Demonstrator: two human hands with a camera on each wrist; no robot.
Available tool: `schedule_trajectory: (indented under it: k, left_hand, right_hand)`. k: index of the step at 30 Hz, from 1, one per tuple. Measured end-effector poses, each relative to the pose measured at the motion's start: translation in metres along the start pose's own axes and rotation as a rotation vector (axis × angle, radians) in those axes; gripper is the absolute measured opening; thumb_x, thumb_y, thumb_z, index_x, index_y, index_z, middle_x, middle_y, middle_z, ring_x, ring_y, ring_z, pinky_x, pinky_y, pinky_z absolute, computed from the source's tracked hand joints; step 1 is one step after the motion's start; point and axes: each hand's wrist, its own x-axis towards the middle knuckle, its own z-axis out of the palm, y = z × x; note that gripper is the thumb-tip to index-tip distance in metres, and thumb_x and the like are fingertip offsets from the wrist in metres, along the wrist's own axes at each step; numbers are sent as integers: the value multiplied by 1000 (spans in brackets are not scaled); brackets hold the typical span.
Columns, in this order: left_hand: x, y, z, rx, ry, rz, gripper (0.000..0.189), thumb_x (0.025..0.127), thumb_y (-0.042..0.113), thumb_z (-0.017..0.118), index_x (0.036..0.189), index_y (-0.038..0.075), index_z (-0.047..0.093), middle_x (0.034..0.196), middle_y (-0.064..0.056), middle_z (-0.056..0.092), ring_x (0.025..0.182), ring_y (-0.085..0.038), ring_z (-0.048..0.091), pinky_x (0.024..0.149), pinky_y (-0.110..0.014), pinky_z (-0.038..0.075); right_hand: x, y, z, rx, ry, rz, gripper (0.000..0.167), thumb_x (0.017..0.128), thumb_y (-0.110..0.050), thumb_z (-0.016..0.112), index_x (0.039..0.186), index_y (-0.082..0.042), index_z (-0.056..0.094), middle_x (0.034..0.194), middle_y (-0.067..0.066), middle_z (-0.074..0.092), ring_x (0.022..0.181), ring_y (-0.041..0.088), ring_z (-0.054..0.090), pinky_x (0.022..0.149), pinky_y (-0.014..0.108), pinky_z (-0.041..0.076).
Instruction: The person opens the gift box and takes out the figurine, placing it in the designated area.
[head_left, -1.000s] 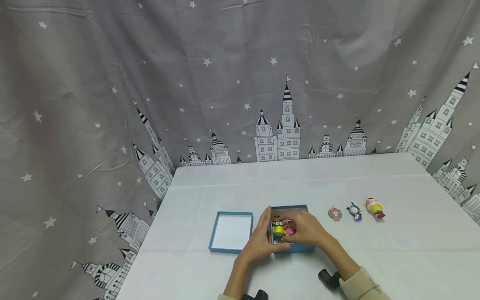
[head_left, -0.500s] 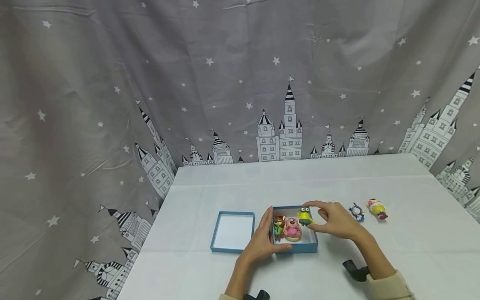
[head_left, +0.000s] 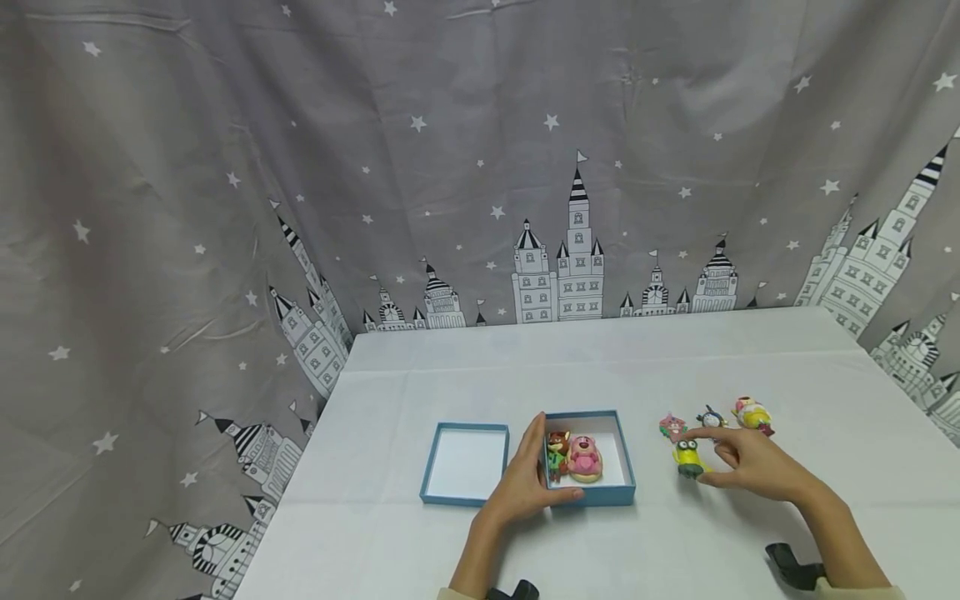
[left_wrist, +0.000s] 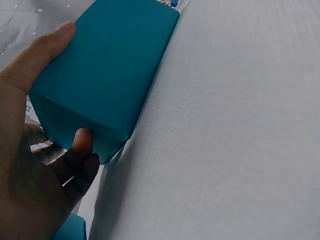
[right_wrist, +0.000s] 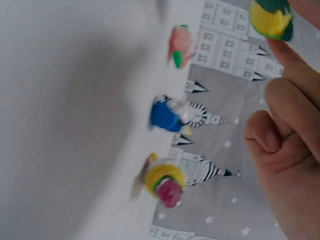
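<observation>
My left hand [head_left: 519, 483] grips the left end of a blue box [head_left: 607, 497], its thumb along the front wall and its fingers on the left side. The box's blue wall [left_wrist: 107, 65] fills much of the left wrist view. Inside lie a fox figurine [head_left: 557, 457] and a pink bear figurine [head_left: 584, 459], side by side at the left. My right hand [head_left: 757, 462] pinches a yellow-and-green minion figurine [head_left: 687, 457] between thumb and index finger, above the table right of the box. The other right fingers are curled in the right wrist view.
A shallow blue-rimmed lid [head_left: 465, 498] lies left of the box. Behind my right hand are a pink star-shaped figurine [head_left: 672, 426], a blue-and-white figurine [head_left: 710, 417] and a yellow figurine with a dark red end [head_left: 752, 414]. A grey castle-print curtain [head_left: 450, 208] hangs behind the white table.
My right hand has lifted the minion figurine out of the box and carried it right, in front of the pink star-shaped figurine. The left hand stays on the box.
</observation>
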Motion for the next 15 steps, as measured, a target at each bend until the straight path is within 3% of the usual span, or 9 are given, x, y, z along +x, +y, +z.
schedule_trajectory:
  k: [7, 15]
  left_hand:
    - [0, -1, 1, 8, 4, -1, 115, 68, 52, 76, 150, 13, 6, 154, -4, 8, 138, -26, 14, 106, -50, 24]
    - [0, -1, 1, 10, 6, -3, 115, 67, 52, 76, 150, 13, 6, 154, -4, 8, 138, -26, 14, 105, -50, 25]
  right_hand:
    - [-7, 21, 8, 24, -99, 24, 47, 71, -25, 79, 114, -12, 63, 56, -13, 27, 49, -1, 24, 42, 18, 26]
    - [-6, 24, 11, 79, -156, 34, 48, 72, -24, 78, 115, -9, 62, 57, -12, 29, 50, 0, 27, 43, 20, 26]
